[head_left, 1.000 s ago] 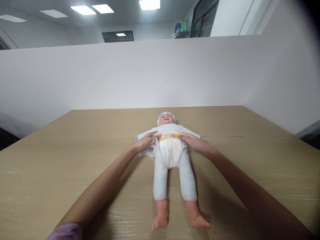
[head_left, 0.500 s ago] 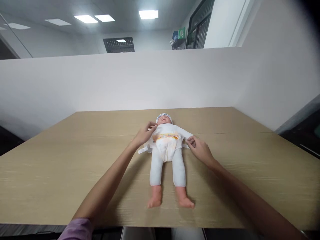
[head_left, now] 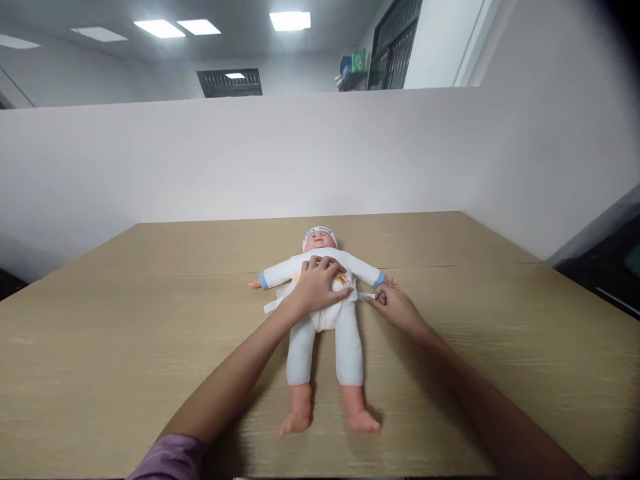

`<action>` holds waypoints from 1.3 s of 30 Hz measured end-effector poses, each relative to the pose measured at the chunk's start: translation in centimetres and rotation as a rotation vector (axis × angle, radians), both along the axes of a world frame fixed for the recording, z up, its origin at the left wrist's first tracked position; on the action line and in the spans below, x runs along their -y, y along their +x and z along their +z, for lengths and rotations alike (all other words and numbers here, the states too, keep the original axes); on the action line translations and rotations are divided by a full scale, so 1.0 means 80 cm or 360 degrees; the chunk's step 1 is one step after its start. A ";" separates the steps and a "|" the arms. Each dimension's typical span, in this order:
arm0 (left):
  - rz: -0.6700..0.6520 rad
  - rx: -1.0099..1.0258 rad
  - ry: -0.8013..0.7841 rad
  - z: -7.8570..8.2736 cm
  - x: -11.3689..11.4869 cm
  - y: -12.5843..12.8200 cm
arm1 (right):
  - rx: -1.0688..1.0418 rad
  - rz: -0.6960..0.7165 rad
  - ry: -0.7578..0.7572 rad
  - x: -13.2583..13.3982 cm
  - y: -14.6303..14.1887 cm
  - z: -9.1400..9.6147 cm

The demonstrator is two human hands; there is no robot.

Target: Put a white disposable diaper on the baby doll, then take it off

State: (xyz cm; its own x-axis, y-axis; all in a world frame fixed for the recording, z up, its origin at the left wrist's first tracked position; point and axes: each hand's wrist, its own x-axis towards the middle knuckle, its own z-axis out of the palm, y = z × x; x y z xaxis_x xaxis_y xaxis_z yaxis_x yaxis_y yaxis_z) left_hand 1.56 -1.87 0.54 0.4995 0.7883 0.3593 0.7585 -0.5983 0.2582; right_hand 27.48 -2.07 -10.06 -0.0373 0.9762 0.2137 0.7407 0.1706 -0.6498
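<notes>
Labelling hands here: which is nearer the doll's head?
Left. The left hand lies on the diaper, below the doll's head; the right hand is farther off, beside the doll, pinching a diaper tab.

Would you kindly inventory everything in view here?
Table: one, light brown, filling lower view
Partition: one, white, behind table
Ceiling lights: five, white, overhead
Barred panels: two, dark, beyond partition
Shelf items: several, green, blue, white, beyond partition
Dark shapes: two, black, both side edges
Doll: one, white outfit, face-up on table
Headwear: one, white with lettering, doll's head
Diaper: one, mostly white, on doll
Diaper tabs: two, white, either side
Sleeve: one, purple, left arm
Left hand: one, bare, over diaper's front
Right hand: one, bare, pinching right tab
</notes>
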 end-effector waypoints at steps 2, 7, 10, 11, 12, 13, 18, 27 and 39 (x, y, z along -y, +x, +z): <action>0.0018 -0.0019 -0.0026 0.002 -0.001 0.001 | -0.0076 0.0096 -0.0083 0.000 0.004 0.007; 0.0063 -0.0023 -0.0035 0.001 -0.004 0.002 | -0.0339 0.0316 -0.0222 -0.001 0.008 0.046; 0.0062 0.0014 -0.0025 -0.003 -0.005 0.001 | -0.0439 0.0364 -0.0219 -0.007 -0.010 0.074; 0.0052 0.0032 -0.0022 -0.004 -0.005 0.000 | -0.0457 0.0388 -0.0211 -0.010 -0.020 0.081; 0.0044 0.0051 -0.0017 -0.005 -0.005 0.000 | -0.0464 0.0411 -0.0202 -0.015 -0.030 0.087; 0.0037 0.0065 -0.0014 -0.006 -0.005 0.000 | -0.0461 0.0431 -0.0194 -0.020 -0.041 0.091; 0.0047 0.0109 -0.0127 -0.004 -0.005 -0.002 | -0.0372 0.0438 -0.0166 -0.040 -0.087 0.089; -0.0435 0.0794 -0.0581 0.003 -0.009 -0.050 | -0.0167 0.0427 0.0665 0.025 -0.099 0.068; 0.0293 0.0273 -0.0069 -0.074 0.016 -0.158 | 0.0224 0.0586 0.0756 0.048 -0.092 0.067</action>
